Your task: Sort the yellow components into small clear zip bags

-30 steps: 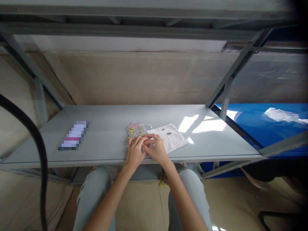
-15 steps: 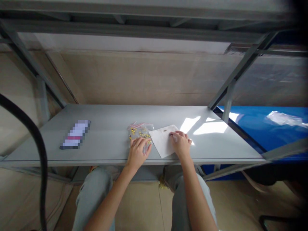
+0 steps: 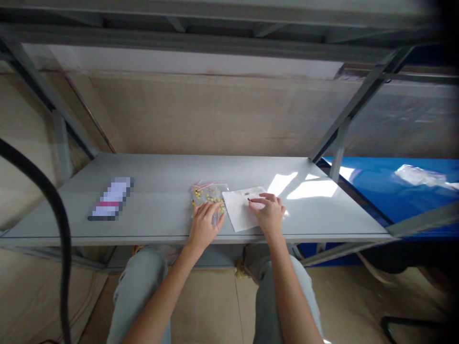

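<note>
Clear zip bags [image 3: 208,193] holding small yellow pieces lie on the grey table. My left hand [image 3: 206,220] rests over their near edge, palm down, fingers lying apart. Just right of the bags is a white square sheet [image 3: 237,212], paper or cloth. My right hand [image 3: 269,212] is over the right part of this sheet, thumb and fingertips closed on a small dark piece [image 3: 250,199] too small to name. Another tiny brown piece [image 3: 246,193] lies on the sheet near its far edge.
A phone, pixelated, [image 3: 113,198] lies at the table's left. Grey metal posts [image 3: 340,143] and an overhead beam [image 3: 201,45] frame the table [image 3: 161,172]. A black cable or tube [image 3: 59,215] hangs at the left. Clear plastic [image 3: 423,176] lies on a blue surface at the right.
My right fingertips have shifted slightly left over the sheet, and the dark piece between them shows more plainly. The sheet has moved slightly. My left hand stays over the bags.
</note>
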`<state>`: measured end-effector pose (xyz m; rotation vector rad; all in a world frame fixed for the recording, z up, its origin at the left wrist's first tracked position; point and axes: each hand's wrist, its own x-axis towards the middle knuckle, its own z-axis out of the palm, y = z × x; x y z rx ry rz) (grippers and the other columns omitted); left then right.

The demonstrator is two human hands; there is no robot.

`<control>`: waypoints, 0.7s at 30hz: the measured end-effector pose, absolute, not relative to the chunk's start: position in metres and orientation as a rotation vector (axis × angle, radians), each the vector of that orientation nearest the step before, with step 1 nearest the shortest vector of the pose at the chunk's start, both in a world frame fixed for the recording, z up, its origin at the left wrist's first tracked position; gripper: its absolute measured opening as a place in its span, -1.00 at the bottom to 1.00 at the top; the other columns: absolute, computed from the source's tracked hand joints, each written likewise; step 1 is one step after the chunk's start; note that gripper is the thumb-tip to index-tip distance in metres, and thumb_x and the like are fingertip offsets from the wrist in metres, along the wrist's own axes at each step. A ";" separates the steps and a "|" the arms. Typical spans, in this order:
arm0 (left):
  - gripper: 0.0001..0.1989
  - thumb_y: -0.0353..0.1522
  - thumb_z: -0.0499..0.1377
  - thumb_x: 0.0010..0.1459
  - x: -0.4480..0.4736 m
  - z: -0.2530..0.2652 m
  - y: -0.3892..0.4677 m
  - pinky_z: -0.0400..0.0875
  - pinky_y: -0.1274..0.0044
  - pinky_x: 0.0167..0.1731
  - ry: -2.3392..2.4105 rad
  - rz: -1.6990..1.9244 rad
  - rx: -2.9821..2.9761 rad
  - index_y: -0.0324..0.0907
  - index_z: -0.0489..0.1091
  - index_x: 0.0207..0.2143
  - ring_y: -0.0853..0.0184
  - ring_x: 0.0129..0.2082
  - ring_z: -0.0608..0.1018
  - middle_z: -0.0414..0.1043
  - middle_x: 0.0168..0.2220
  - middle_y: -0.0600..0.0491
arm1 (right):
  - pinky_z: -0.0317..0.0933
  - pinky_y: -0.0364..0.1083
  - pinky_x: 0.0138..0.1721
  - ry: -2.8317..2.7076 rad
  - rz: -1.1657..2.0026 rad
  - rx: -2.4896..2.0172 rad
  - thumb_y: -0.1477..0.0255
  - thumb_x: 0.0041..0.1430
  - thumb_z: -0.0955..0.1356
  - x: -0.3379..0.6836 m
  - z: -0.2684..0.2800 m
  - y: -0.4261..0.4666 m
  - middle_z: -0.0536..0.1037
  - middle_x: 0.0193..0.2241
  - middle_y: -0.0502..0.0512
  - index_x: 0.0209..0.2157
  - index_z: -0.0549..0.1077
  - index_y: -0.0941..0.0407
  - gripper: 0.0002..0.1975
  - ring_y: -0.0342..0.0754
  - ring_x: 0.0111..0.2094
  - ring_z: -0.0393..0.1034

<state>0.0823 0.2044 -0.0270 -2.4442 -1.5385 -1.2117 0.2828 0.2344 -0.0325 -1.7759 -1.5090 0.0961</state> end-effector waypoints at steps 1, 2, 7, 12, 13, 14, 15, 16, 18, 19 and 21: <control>-0.78 -0.38 0.11 0.14 0.082 -0.027 0.205 0.25 0.41 -0.11 -1.539 -1.221 -2.449 -0.14 0.32 -0.13 0.27 -0.17 0.47 0.47 -0.22 0.00 | 0.01 0.08 -0.09 -1.566 0.127 -1.667 0.29 0.00 0.36 0.278 -0.030 0.233 0.46 -0.18 0.12 -0.43 0.57 0.02 -0.84 0.10 -0.10 0.24; -0.78 -0.38 0.11 0.14 0.083 -0.027 0.205 0.26 0.41 -0.11 -1.542 -1.227 -2.458 -0.14 0.31 -0.13 0.27 -0.16 0.47 0.46 -0.21 0.00 | 0.02 0.07 -0.07 -1.630 0.178 -1.543 0.30 -0.01 0.38 0.272 -0.028 0.232 0.46 -0.19 0.10 -0.43 0.57 0.01 -0.87 0.08 -0.11 0.26; -0.78 -0.49 0.11 0.07 0.081 -0.029 0.208 0.27 0.41 -0.14 -1.589 -1.198 -2.516 -0.12 0.34 -0.20 0.26 -0.18 0.46 0.45 -0.24 0.04 | 0.10 0.03 -0.03 -1.871 0.513 -1.102 0.36 -0.07 0.43 0.241 -0.021 0.223 0.46 -0.19 0.06 -0.46 0.57 0.01 -0.94 0.01 -0.13 0.31; -0.70 -0.58 0.08 0.00 0.080 -0.032 0.208 0.26 0.38 -0.14 -1.593 -1.058 -2.574 -0.12 0.35 -0.22 0.23 -0.20 0.45 0.42 -0.26 0.02 | 0.12 0.04 -0.03 -1.893 0.592 -1.082 0.39 -0.05 0.41 0.217 -0.021 0.215 0.47 -0.23 0.09 -0.50 0.57 0.03 -0.95 0.02 -0.14 0.31; -0.69 -0.58 0.08 -0.01 0.080 -0.031 0.208 0.26 0.37 -0.13 -1.592 -1.053 -2.579 -0.12 0.35 -0.21 0.23 -0.19 0.45 0.42 -0.24 0.01 | 0.12 0.04 -0.03 -1.911 0.608 -1.061 0.39 -0.02 0.40 0.215 -0.021 0.215 0.47 -0.22 0.10 -0.50 0.56 0.03 -0.93 0.02 -0.14 0.32; -0.69 -0.58 0.08 0.00 0.080 -0.031 0.208 0.25 0.37 -0.13 -1.591 -1.060 -2.580 -0.12 0.34 -0.20 0.23 -0.18 0.44 0.42 -0.23 0.01 | 0.12 0.04 -0.03 -1.928 0.628 -1.030 0.39 0.00 0.39 0.215 -0.021 0.215 0.48 -0.21 0.10 -0.49 0.56 0.04 -0.91 0.01 -0.13 0.32; -0.70 -0.57 0.09 0.01 0.080 -0.031 0.207 0.26 0.38 -0.13 -1.592 -1.078 -2.574 -0.11 0.34 -0.19 0.24 -0.18 0.44 0.42 -0.22 0.01 | 0.12 0.03 -0.02 -1.935 0.646 -0.998 0.38 0.03 0.37 0.216 -0.021 0.217 0.48 -0.18 0.10 -0.48 0.56 0.03 -0.90 0.01 -0.11 0.32; -0.72 -0.54 0.09 0.03 0.080 -0.030 0.207 0.26 0.38 -0.13 -1.592 -1.104 -2.562 -0.12 0.33 -0.18 0.24 -0.18 0.45 0.43 -0.22 0.01 | 0.12 0.02 -0.02 -1.926 0.654 -0.981 0.37 0.05 0.36 0.220 -0.021 0.219 0.47 -0.15 0.10 -0.45 0.56 0.03 -0.89 0.00 -0.09 0.32; -0.77 -0.47 0.10 0.08 0.081 -0.029 0.208 0.26 0.39 -0.14 -1.590 -1.162 -2.522 -0.13 0.33 -0.17 0.25 -0.19 0.45 0.43 -0.23 0.01 | 0.12 0.01 -0.02 -1.847 0.615 -1.035 0.33 0.06 0.35 0.233 -0.024 0.225 0.47 -0.13 0.11 -0.39 0.55 0.03 -0.86 0.01 -0.08 0.32; -0.79 -0.44 0.11 0.10 0.082 -0.029 0.208 0.27 0.40 -0.14 -1.587 -1.181 -2.505 -0.13 0.33 -0.17 0.25 -0.19 0.46 0.44 -0.24 0.02 | 0.13 0.02 -0.03 -1.784 0.563 -1.109 0.31 0.07 0.34 0.242 -0.026 0.229 0.47 -0.14 0.12 -0.37 0.55 0.04 -0.84 0.01 -0.09 0.32; -0.82 -0.40 0.11 0.12 0.082 -0.029 0.207 0.26 0.40 -0.14 -1.581 -1.190 -2.490 -0.13 0.34 -0.18 0.25 -0.19 0.46 0.44 -0.25 0.02 | 0.11 0.04 -0.05 -1.670 0.417 -1.323 0.29 0.09 0.32 0.259 -0.031 0.236 0.50 -0.21 0.13 -0.33 0.54 0.05 -0.80 0.04 -0.13 0.33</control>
